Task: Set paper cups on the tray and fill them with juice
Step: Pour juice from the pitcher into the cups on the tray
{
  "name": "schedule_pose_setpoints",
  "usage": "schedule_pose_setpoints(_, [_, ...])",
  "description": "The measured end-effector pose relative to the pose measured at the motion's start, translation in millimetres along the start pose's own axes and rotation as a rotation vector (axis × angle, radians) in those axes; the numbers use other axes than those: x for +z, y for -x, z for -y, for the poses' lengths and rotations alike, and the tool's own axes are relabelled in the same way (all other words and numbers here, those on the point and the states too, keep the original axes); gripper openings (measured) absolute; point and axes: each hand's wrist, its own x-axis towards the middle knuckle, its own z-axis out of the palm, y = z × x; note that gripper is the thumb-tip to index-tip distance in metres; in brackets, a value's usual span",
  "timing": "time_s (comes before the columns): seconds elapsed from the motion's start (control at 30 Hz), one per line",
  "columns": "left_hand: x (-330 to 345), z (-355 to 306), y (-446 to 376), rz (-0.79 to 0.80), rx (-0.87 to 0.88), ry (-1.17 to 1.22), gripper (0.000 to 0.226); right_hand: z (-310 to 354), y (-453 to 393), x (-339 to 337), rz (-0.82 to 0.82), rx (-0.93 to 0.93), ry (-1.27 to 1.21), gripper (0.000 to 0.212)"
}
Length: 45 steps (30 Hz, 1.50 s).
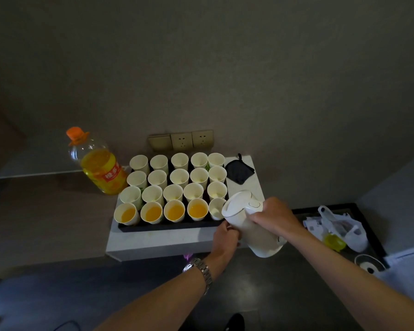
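Note:
A black tray [167, 227] on a white box holds several white paper cups in rows. In the front row, the four left cups [175, 210] hold orange juice; the rightmost front cup [216, 208] shows no juice. A white jug [253, 225] is tilted with its spout over that rightmost cup. My right hand [274, 215] grips the jug's handle. My left hand [225, 237], with a metal watch on the wrist, holds the jug's lower side by the tray's front right corner.
A large juice bottle [98, 163] with an orange cap stands left of the tray. A black cloth pad [239, 172] lies on the white box [158, 242] behind the jug. To the right, a dark tray [359, 256] carries a plastic bag [342, 229]. Wall sockets [181, 140] sit behind the cups.

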Motion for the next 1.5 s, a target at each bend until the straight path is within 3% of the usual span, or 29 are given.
schedule_pose_setpoints(1.03, [-1,3,-5,0.042,-0.058,0.114,0.049,23,-15,1,0.001,-0.02,0.17,0.033])
schedule_pose_setpoints(1.5, [1,-8,-5,-0.064,0.035,0.075,0.044,15,-21,-7,0.018,-0.047,0.082,0.021])
